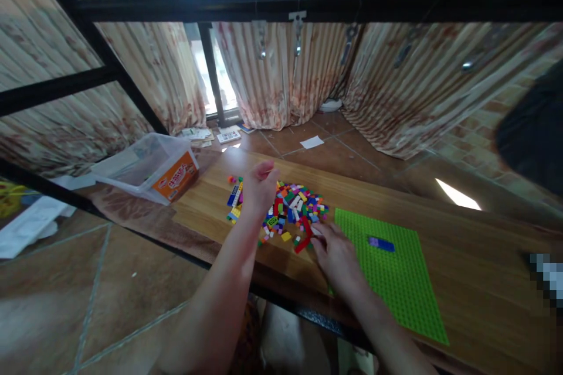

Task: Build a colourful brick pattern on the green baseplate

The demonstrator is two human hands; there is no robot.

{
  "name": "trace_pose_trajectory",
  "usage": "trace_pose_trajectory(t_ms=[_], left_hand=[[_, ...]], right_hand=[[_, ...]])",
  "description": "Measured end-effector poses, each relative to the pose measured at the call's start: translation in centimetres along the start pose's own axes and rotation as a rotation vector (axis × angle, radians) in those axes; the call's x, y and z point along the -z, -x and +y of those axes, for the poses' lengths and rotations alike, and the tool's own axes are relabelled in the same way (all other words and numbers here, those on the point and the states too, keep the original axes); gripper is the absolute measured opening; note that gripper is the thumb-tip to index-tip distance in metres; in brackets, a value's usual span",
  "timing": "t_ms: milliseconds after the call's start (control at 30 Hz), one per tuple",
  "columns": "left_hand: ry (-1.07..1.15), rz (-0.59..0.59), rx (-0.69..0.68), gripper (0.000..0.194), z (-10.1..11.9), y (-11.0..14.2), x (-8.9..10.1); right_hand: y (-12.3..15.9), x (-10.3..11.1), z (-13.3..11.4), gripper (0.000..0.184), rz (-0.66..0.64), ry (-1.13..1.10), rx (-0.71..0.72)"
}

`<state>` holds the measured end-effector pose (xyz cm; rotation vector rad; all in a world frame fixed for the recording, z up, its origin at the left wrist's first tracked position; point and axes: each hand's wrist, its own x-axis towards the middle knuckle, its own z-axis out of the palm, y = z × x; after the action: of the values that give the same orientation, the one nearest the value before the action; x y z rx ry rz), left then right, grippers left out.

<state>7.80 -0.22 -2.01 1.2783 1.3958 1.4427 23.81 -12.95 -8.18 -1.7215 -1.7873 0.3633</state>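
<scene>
A heap of small coloured building bricks (295, 206) lies on the wooden tabletop (466, 269). My left hand (260, 190) hovers over the heap's left side with fingers curled in; what it holds, if anything, is hidden. My right hand (335, 252) rests at the heap's near right edge, its fingers pinching a small white brick (317, 231) beside a red brick (302, 244). A green studded baseplate (396, 281) lies flat right of the heap, and a blue brick (380, 244) sits on it.
A clear plastic tub (147, 167) with an orange label stands at the table's left end. A black metal frame (308, 0) crosses overhead with hooks hanging from it. Curtains and papers (229, 136) on the tiled floor lie beyond. A dark shape (534, 129) intrudes at right.
</scene>
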Motion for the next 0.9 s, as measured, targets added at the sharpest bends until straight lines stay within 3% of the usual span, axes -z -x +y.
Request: trace_pose_trajectory(t_ms=[100,267,467,633,767,900], left_hand=[[0.025,0.003,0.027,0.03,0.1,-0.1,0.3],[-0.028,-0.038,0.027,0.028,-0.4,-0.9,1.4],[-0.417,-0.239,-0.04,0.037,-1.8,-2.2,4.1],[-0.566,-0.415,-0.099,0.042,-1.8,-2.3,6.2],[-0.609,-0.598,-0.179,0.048,-1.8,-1.8,6.3],[-0.634,-0.659,-0.156,0.05,-1.3,-1.3,5.6]], right_hand=[[-0.3,0.1,-0.2,0.027,0.028,-0.106,-0.019],[-0.9,0.3,-0.8,0.026,0.111,-0.075,-0.025],[-2.5,-1.2,-2.8,0.031,0.078,0.004,0.057],[-4.3,-2.7,-4.4,0.042,0.057,0.122,0.213],[-5.2,-3.6,-4.5,0.04,0.006,0.125,0.256],[-5.3,-3.9,-4.0,0.032,0.003,-0.01,0.24]])
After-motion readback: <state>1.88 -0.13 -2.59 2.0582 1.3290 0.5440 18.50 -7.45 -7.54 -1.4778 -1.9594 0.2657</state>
